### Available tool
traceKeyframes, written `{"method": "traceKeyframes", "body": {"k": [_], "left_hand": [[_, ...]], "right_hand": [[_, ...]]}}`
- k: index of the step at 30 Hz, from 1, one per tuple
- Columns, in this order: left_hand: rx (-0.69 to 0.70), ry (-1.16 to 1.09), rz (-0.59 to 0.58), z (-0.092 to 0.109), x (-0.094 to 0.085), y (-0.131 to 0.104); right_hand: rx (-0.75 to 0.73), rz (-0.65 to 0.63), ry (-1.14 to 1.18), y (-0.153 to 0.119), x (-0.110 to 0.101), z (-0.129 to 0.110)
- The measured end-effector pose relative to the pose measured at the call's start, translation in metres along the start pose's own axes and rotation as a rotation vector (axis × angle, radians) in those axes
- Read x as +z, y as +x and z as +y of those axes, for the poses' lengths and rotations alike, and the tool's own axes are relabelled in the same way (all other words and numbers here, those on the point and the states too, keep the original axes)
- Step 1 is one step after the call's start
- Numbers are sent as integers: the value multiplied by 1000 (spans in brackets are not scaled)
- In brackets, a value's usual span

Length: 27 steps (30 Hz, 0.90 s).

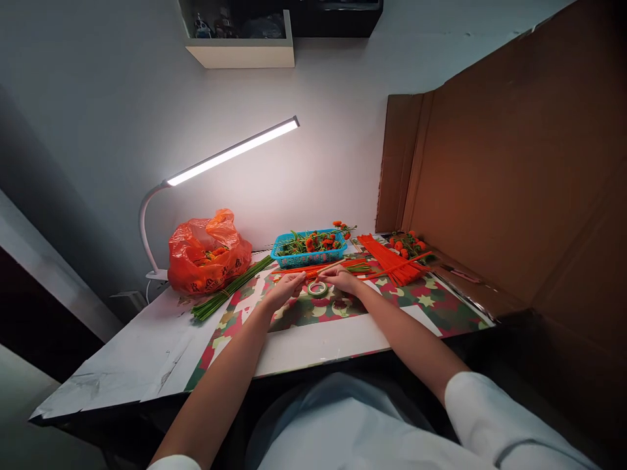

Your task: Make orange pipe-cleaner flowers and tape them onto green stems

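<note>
Both hands are over the patterned mat, close together. My left hand (288,289) is closed, fingertips pinched at the left end of a small orange piece (312,275). From the other side my right hand (339,279) pinches near the right end of that piece, with a thin tan stick (332,264) showing by its fingers. A roll of green tape (318,289) lies between and just below the hands. Behind them are orange strips (298,269) and green stems (360,267). The fine detail at the fingertips is too small to make out.
A blue basket (308,260) of orange flowers stands behind the hands. At left are an orange plastic bag (210,254), a bundle of green stems (230,287) and a lit lamp (232,151). Orange strips (392,260) and flowers lie at right, beside a cardboard wall (499,150).
</note>
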<state>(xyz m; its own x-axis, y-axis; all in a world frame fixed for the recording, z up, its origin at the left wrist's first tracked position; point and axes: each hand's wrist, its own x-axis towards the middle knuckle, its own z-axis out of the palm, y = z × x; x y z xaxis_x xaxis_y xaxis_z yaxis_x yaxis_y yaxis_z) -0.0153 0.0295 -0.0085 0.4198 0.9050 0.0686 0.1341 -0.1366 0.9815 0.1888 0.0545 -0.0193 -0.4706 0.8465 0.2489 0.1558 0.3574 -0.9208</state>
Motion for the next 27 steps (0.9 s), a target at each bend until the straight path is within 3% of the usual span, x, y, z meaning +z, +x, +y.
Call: {"method": "traceKeyframes", "body": {"k": [4, 8, 17, 22, 27], "left_hand": [[-19, 154, -123, 1, -9, -6], [-98, 335, -138, 7, -13, -12], [-165, 445, -186, 13, -14, -14], [-175, 508, -155, 16, -14, -15], [-172, 486, -168, 17, -16, -18]], "right_hand": [[105, -64, -101, -6, -8, -3], [116, -177, -149, -6, -8, -2], [141, -121, -58, -5, -4, -1], [113, -64, -19, -4, -2, -3], [101, -102, -35, -6, -3, -3]]}}
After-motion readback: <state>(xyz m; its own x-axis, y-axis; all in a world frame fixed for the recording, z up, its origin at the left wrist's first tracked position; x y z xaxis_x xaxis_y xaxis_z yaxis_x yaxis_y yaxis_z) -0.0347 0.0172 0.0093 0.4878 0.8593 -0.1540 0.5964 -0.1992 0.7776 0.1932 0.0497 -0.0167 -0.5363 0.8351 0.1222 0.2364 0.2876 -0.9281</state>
